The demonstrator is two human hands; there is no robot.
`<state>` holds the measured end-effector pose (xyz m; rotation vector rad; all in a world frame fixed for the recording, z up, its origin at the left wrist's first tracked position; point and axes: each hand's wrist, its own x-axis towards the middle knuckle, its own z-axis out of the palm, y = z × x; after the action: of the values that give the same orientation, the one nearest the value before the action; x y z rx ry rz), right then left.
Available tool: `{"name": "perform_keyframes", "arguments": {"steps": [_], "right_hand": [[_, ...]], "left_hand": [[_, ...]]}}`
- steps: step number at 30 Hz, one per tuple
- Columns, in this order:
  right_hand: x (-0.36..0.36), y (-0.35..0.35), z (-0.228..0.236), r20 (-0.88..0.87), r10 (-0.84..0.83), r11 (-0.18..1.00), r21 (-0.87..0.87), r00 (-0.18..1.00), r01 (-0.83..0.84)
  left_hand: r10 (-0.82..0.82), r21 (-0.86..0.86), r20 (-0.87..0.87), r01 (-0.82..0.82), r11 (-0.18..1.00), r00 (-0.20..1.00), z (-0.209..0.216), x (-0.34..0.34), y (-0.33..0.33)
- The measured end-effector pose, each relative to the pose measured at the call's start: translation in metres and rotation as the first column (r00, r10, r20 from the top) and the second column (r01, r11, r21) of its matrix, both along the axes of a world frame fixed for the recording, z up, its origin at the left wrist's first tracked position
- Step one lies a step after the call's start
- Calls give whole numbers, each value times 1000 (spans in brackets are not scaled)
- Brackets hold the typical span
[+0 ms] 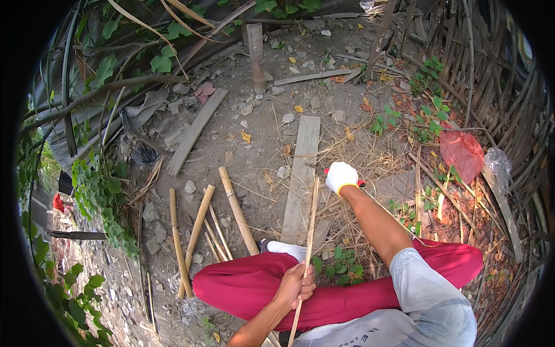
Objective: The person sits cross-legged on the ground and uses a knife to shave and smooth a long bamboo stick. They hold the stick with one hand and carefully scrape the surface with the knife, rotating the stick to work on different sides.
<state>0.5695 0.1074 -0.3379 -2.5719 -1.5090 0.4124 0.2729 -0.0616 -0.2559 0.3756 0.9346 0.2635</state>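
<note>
My left hand (295, 286), bare, is wrapped around a long thin bamboo strip (313, 222). The strip slants upward from my lap, its far end at the tip of the knife. In a white glove, my right hand (342, 177) is closed on a knife whose red handle (361, 183) shows at both sides of the fist. The short dark blade (312, 166) points left, close to the strip's far end; whether they touch I cannot tell. Below lies a grey wooden plank (301, 168) on the dirt, beside my white-socked foot (287, 250).
Bamboo poles (236, 205) and thinner sticks (219, 231) lie to the left of my knee. Another plank (198, 132) rests farther left. A wooden post (255, 58) stands at the back. Dry shavings (352, 139), a red plastic bag (461, 151) and a stick fence (491, 75) occupy the right.
</note>
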Motion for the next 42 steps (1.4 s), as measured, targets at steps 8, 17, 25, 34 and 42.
{"name": "perform_keyframes", "arguments": {"steps": [8,17,25,34,42], "right_hand": [[66,-43,-5,109,38,987,-159,993,-21],[23,-109,10,-33,171,983,79,985,-168],[-69,-121,87,-98,476,870,195,874,-452],[-88,-118,61,-49,448,880,199,893,-430],[-92,-101,52,-51,437,899,57,898,-434]], "left_hand": [[65,403,-242,39,914,968,10,-26,-12],[-6,630,-588,462,624,809,12,-9,-7],[151,767,-606,523,371,781,-31,-4,4],[232,794,-593,513,326,771,-19,6,5],[204,758,-643,576,305,738,-27,7,5]]}}
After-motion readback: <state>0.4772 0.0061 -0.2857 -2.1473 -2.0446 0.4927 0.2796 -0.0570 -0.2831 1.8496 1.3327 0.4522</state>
